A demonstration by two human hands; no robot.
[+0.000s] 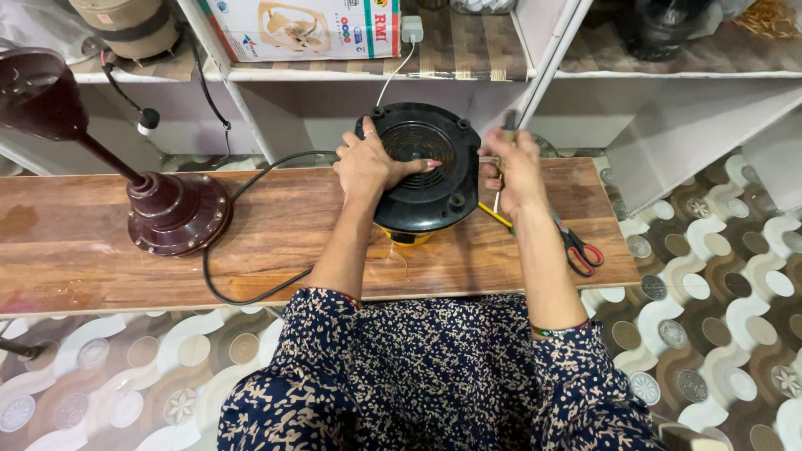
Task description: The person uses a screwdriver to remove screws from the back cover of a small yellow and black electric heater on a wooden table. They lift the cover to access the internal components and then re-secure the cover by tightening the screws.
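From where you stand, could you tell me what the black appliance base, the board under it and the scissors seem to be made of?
Black appliance base: apparently moulded plastic, semi-gloss, with a slotted grille. Board: wood or wood-look laminate, grain visible, slightly shiny. Scissors: probably metal blades, mostly hidden, with red and black plastic-looking handles.

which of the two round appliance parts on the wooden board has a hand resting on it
The black round housing with the grille on top: the left hand lies flat on it. The maroon domed base, farther left on the board, is untouched.

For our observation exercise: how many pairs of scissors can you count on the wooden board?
1. The scissors lie near the board's right end, partly hidden under the right hand's forearm; others may be hidden.
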